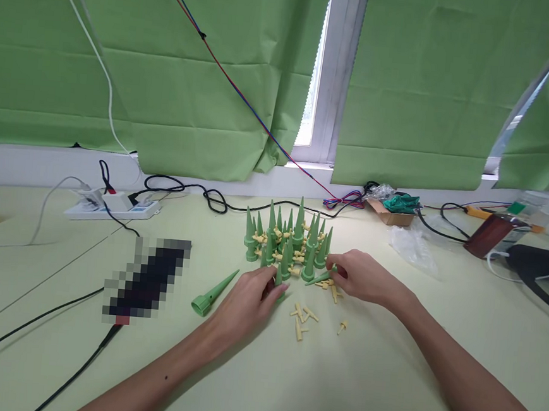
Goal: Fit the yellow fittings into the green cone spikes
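Note:
Several green cones point(299, 226) stand upright in a cluster on the pale table, with small yellow pieces among them. My left hand point(254, 294) is closed round a small green cone point(279, 277) at the near left of the cluster. At the right, my right hand point(352, 273) pinches a tilted green cone point(319, 278). A larger green cone point(211, 295) lies on its side left of my left hand. Loose yellow pieces point(299, 328) lie in front of the cluster, and more lie below my right fingertips.
A blurred dark device point(149, 278) with a cable lies at the left, near a white power strip point(112, 208). Behind at the right are a small cardboard box point(396, 219), clear plastic point(414, 247), a dark red bottle point(491, 235) and a black object point(538, 267).

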`<state>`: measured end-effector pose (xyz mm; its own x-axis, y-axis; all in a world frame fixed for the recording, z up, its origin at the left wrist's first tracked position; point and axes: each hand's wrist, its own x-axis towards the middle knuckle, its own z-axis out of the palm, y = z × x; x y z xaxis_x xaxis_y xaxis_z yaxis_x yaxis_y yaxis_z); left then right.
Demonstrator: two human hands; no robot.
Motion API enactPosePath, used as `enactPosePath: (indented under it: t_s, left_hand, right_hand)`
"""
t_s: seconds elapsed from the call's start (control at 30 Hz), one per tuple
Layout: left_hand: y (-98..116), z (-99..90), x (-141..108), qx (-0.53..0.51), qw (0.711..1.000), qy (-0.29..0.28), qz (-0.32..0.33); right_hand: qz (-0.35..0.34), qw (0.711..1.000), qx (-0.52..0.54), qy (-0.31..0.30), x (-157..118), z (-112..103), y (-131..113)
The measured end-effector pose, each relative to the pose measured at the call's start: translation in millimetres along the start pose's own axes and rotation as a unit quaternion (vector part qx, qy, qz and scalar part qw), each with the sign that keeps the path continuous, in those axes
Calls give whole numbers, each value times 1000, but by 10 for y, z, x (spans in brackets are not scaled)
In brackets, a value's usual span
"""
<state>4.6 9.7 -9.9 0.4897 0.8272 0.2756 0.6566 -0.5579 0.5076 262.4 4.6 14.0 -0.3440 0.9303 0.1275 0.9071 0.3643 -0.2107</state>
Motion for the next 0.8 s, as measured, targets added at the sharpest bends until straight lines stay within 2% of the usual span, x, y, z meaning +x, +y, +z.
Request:
enactPosePath:
  t_s: [0.27, 0.5, 0.8]
  left_hand:
    - [21, -7, -18, -4, 1000, 0, 0]
    - [40, -17, -18, -5, 1000, -9, -6]
    - [37, 5, -19, 9, 1000, -15, -5]
  right_hand:
    - [11, 999, 17, -44, -28, -63, -52]
    - [43, 993, 39, -103, -31, 20, 16]
    - [38, 990, 67, -115, -35, 50, 46]
